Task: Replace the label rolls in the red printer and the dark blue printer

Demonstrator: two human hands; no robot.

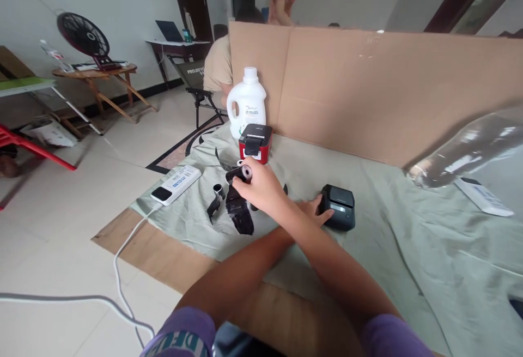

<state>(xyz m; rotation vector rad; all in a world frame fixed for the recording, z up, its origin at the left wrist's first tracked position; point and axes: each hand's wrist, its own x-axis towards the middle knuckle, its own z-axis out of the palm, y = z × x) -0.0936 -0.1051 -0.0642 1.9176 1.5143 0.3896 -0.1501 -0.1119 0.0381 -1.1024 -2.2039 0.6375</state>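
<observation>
My arms cross, the right one over the left. My right hand (261, 182) is closed around a small black roll (237, 175) with a pale hollow core. Below it, a wide black strip (239, 212) lies on the cloth; whether it joins the roll is unclear. My left hand (316, 211) touches the left side of a small black printer (340, 207), its fingers apart. A red and black printer (256, 141) stands just beyond my right hand, with a black strip out of its front. A curled black piece (216, 201) lies left of the roll.
A white jug (248, 103) stands behind the red printer, before a cardboard wall (368, 90). A white power bank (176, 185) with a cable lies left. Clear plastic wrap (466, 150) and another white device (484, 196) lie right. A seated person (218, 65) is beyond the cardboard.
</observation>
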